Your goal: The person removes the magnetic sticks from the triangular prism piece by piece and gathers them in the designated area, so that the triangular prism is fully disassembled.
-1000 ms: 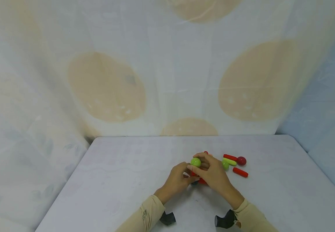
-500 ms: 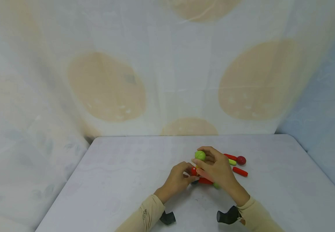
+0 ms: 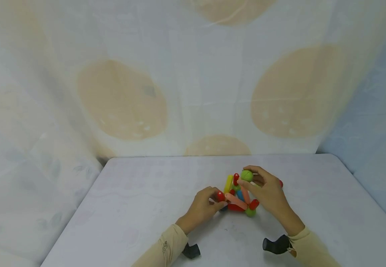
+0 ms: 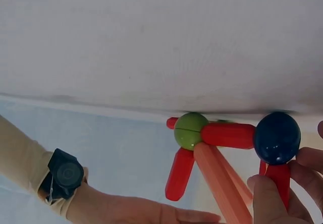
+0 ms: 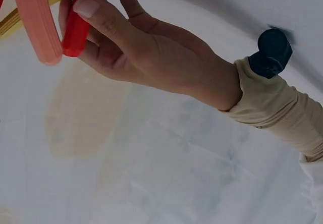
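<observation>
Head view: both forearms reach in from below over the table [image 3: 139, 207]. The left hand [image 3: 203, 207] lies low, fingers curled, pinching a red rod [image 3: 220, 196] at the near left corner of the rod-and-ball frame [image 3: 239, 196]. The right hand [image 3: 270, 193] is raised beside the frame, pinching a green ball [image 3: 247, 175] between thumb and fingers. Half a second ago that hand and ball sat further left, over the frame; the yellow rod [image 3: 228, 183] now shows.

Left wrist view: fingers [image 4: 267, 204] grip the red rod [image 4: 277, 183] under a dark blue ball [image 4: 276, 137].

Right wrist view: the left hand [image 5: 146, 47] shows, its thumb pressed on the red rod [image 5: 76, 24].
</observation>
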